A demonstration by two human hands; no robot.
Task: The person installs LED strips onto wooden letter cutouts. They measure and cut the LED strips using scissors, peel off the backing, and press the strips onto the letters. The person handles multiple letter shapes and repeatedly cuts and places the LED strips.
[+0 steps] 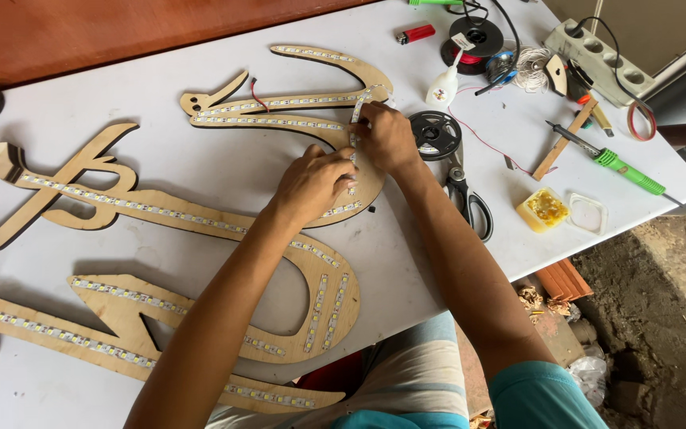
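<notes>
hands meeting over plywood: you are pressing a led strip (356,119) onto the curved wooden cutout (295,111) lying near the far side of the white desk (200,167). your left hand (311,183) is lying flat on the strip's lower run, fingers (341,159) closed down against the wood, while your right hand (387,137) is pinching the strip higher up, fingers narrow around it where it is bending toward the cutout's upper arm.

judging by what is lying here, the work is looking well advanced. the two long horizontal channels of this cutout are already carrying strips, and a short piece is sitting along its bottom curve; the vertical link under your hands is the part being seated, with the upper arm also lined. the larger cutout (160,210) closer to you is showing strips along most of its strokes.

just beside your right hand are sitting a black reel (435,133) and scissors (470,202); farther right, a glue bottle (444,86), a green-handled soldering iron (613,161) and a red lighter (415,33) are lying well apart.
</notes>
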